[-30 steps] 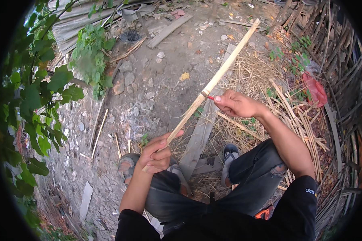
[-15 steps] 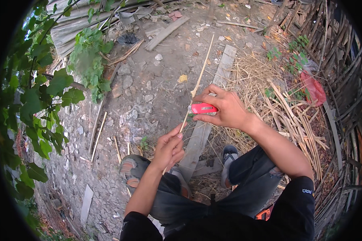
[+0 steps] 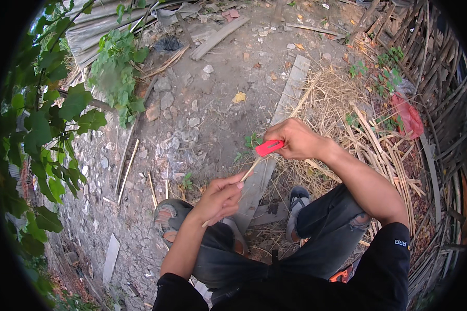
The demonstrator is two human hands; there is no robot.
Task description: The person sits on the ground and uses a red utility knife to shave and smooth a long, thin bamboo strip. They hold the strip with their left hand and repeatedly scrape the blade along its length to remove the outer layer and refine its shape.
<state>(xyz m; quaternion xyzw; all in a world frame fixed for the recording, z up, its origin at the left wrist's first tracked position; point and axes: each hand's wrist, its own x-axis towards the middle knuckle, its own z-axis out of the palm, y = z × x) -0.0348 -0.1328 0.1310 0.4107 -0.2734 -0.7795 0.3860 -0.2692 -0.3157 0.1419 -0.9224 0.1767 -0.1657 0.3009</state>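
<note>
A thin, pale bamboo stick slants up to the right between my two hands. Around its lower part my left hand is closed, with the thumb lying along it and the tail end poking out below the palm. My right hand grips a small red cutter pressed against the stick; its blade is hidden. Past my right knuckles the stick's far end continues over the straw.
A grey plank lies on the ground ahead, beside loose straw. Split bamboo strips and a red plastic bag lie to the right, near a stick fence. Leafy vines hang at the left. An orange tool sits by my right thigh.
The stick's far end has swung to the right. My right hand has turned knuckles up and shifted right with the red cutter, while my left hand has moved slightly right.
</note>
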